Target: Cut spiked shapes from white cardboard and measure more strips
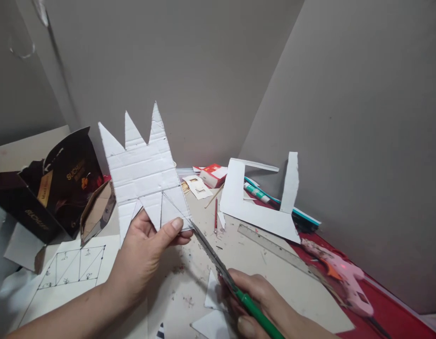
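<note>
My left hand [150, 240] grips a white cardboard piece [143, 165] by its lower edge, thumb in front and fingers behind. Three pointed spikes rise from its top; its lower part has cut triangles and pencilled lines, one slanting to the bottom right corner. Scissors [248, 301] with green handles are in my right hand [260, 296], closed around them. Their blade tips meet the cardboard's lower right corner, close to my left thumb. Whether the blades are parted there is hard to make out. White cardboard offcuts [212, 325] lie below the scissors.
At left are a dark box [62, 183] and a paper with a drawn pattern [71, 263]. To the right stand a cut white cardboard frame [235, 188], a ruler [274, 247] and a pink glue gun [348, 282]. A red pencil [215, 216] and a red box [214, 175] lie behind.
</note>
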`<state>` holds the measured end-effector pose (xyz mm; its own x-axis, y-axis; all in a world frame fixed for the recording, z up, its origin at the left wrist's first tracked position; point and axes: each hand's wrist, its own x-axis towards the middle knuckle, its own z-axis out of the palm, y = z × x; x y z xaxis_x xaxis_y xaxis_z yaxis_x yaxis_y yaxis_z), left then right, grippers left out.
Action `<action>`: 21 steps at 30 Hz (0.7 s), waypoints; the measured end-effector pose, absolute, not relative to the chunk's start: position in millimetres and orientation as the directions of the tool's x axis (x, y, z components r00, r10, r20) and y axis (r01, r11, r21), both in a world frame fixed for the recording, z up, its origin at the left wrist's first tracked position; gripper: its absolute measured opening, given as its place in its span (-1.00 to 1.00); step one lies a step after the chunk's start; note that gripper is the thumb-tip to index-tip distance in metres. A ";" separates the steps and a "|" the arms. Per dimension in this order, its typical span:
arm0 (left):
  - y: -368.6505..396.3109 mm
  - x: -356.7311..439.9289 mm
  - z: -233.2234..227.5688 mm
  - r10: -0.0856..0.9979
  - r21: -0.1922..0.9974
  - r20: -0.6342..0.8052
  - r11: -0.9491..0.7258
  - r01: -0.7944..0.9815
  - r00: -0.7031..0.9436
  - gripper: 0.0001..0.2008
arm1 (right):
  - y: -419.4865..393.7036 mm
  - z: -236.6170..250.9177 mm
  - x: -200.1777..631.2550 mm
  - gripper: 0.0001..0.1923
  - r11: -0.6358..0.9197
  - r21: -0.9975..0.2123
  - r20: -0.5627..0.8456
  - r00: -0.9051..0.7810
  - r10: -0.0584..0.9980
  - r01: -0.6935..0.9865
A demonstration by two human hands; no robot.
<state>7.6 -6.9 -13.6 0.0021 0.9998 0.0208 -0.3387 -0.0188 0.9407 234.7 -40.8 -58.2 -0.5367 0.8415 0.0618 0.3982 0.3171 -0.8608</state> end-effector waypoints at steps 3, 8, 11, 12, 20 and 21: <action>-7.8 10.0 -12.2 1.000 0.935 0.017 -0.017 -0.355 -0.003 -0.76 | -37.3 -59.0 235.1 -0.59 0.322 -0.870 0.047 -0.586 0.809 0.374; -7.7 12.9 -10.7 1.000 0.924 0.029 -0.028 -0.382 -0.003 -0.82 | -35.4 -60.0 233.7 -0.54 0.304 -0.879 0.024 -0.605 0.796 0.366; -7.4 12.6 -12.2 0.999 0.922 0.039 -0.032 -0.386 0.011 -0.83 | -39.0 -55.1 230.8 -0.55 0.294 -0.880 0.019 -0.589 0.808 0.374; -7.4 12.4 -12.6 0.999 0.922 0.037 -0.028 -0.386 0.015 -0.82 | -41.1 -52.5 229.6 -0.55 0.285 -0.877 0.022 -0.562 0.827 0.386; -7.2 12.1 -14.3 0.999 0.920 0.025 -0.015 -0.391 0.021 -0.81 | -37.9 -51.0 229.3 -0.54 0.283 -0.879 0.010 -0.578 0.816 0.384; -7.1 12.1 -14.5 1.000 0.922 0.024 -0.015 -0.387 0.019 -0.81 | -35.6 -53.6 230.0 -0.53 0.287 -0.882 0.004 -0.602 0.799 0.374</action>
<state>12.1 -7.1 -14.5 0.0189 0.9995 0.0242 -0.3872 -0.0150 0.9219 230.0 -35.6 -53.6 -0.6019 0.7986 0.0044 0.3740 0.2867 -0.8820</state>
